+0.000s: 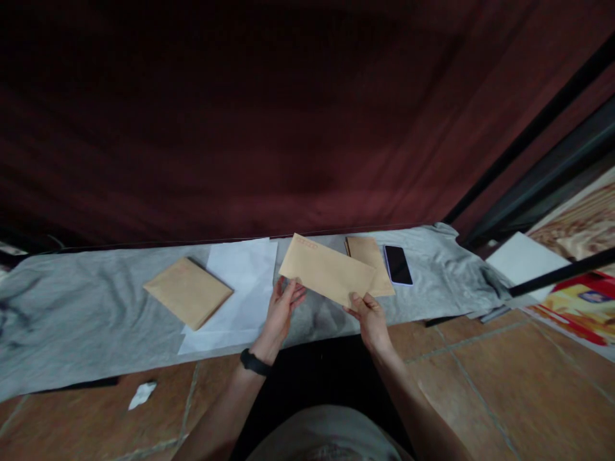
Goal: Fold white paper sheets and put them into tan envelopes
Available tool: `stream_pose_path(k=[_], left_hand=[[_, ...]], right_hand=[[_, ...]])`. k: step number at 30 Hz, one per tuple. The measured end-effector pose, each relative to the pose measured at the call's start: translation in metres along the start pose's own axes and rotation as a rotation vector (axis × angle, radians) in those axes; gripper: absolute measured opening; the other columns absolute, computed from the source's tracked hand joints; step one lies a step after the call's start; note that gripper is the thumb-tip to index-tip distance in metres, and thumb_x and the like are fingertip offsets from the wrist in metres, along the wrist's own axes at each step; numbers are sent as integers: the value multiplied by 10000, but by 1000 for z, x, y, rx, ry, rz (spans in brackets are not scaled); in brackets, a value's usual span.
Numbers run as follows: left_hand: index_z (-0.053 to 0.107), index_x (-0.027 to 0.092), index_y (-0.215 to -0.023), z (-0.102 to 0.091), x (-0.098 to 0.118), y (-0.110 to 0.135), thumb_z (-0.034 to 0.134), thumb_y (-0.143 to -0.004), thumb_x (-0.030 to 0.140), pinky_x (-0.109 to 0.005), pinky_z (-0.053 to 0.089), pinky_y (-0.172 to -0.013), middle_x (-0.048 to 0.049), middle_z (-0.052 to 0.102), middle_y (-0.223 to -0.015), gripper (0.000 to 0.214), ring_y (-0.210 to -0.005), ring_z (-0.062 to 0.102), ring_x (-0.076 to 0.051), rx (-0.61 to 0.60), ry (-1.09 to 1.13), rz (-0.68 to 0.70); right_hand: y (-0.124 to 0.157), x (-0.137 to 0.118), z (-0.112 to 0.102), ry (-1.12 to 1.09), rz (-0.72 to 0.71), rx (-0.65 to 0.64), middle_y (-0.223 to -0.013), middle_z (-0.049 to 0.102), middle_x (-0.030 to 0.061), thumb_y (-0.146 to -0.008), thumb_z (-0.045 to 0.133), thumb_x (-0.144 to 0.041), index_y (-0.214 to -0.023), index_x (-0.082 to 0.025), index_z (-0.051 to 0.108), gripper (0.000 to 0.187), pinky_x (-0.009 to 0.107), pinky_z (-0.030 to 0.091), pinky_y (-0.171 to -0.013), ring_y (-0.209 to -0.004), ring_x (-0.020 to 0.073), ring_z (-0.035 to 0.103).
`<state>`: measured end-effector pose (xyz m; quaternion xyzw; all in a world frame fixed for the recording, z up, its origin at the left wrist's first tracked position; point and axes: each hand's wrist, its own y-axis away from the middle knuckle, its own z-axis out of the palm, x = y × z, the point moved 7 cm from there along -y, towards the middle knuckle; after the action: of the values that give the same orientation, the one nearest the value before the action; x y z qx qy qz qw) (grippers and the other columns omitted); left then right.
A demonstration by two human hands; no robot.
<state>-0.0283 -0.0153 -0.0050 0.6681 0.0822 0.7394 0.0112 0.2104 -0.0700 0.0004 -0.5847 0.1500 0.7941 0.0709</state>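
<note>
A brown paper envelope with small red print at its upper left corner is held up in front of me, tilted down to the right. My left hand, with a dark band on the wrist, pinches its lower left edge. At the lower right corner, my right hand grips it between thumb and fingers. Behind its right end lies a stack of brown envelopes, partly covered from view. Another stack of brown envelopes rests to the left, overlapping white paper sheets.
A grey cloth covers the long narrow surface. On it, right of the envelopes, lies a phone. A dark red curtain hangs behind. Black bars slant at the right. A white scrap lies on the tiled floor.
</note>
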Motion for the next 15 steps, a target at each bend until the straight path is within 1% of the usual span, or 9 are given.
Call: stream_pose_path(k=[1,2,3,5,7,9,11,15], left_hand=[[520,187,-1282,0,-7,-1,621,-871,583,-358,593,-846,-114,711,-1111,580,-961,718,-202,-6,116,-66],[590,181,-1142,-2,-11,-1,704,-796,580,-340,595,-804,-84,721,-1017,540,-873,718,-184,18,189,-107],[619,177,-1010,-6,-15,-2,770,-722,564,-313,588,-756,-57,715,-935,506,-797,704,-163,62,222,-125],[599,173,-805,-14,-19,-4,839,-616,524,-255,550,-647,-5,670,-777,465,-664,644,-120,153,205,-133],[548,179,-691,-19,-23,-9,857,-571,499,-222,495,-565,35,597,-650,460,-572,574,-93,197,149,-137],[533,183,-669,-20,-26,-16,852,-570,488,-220,465,-536,47,565,-613,452,-541,544,-89,199,94,-136],[560,180,-708,-21,-27,-23,831,-600,493,-237,465,-539,31,587,-635,428,-553,560,-105,181,30,-128],[586,197,-827,-24,-21,-28,708,-777,513,-306,488,-572,-7,605,-664,342,-606,602,-167,147,-125,-74]], right_hand=[[2,9,1,-33,58,-11,-1080,754,74,-752,773,-519,-998,-189,719,415,350,622,-765,-971,241,710],[3,17,2,-56,112,-17,-1072,757,71,-730,795,-513,-991,-190,719,422,339,621,-762,-973,242,712],[5,24,2,-70,160,-21,-1053,762,69,-708,813,-507,-983,-189,719,431,331,620,-754,-965,243,715],[7,35,2,-82,243,-33,-1000,770,67,-672,836,-496,-969,-183,716,448,327,621,-717,-911,246,729],[10,45,2,-75,320,-55,-940,772,62,-659,835,-490,-951,-179,707,446,327,619,-666,-817,242,741],[13,53,1,-53,394,-79,-869,764,51,-650,833,-481,-916,-174,696,428,321,613,-616,-710,229,738],[16,60,0,-33,441,-90,-812,748,34,-634,837,-473,-883,-171,687,419,313,607,-591,-644,213,726],[16,65,-3,22,450,-65,-716,700,-3,-592,840,-482,-819,-169,670,422,300,603,-597,-595,183,696]])
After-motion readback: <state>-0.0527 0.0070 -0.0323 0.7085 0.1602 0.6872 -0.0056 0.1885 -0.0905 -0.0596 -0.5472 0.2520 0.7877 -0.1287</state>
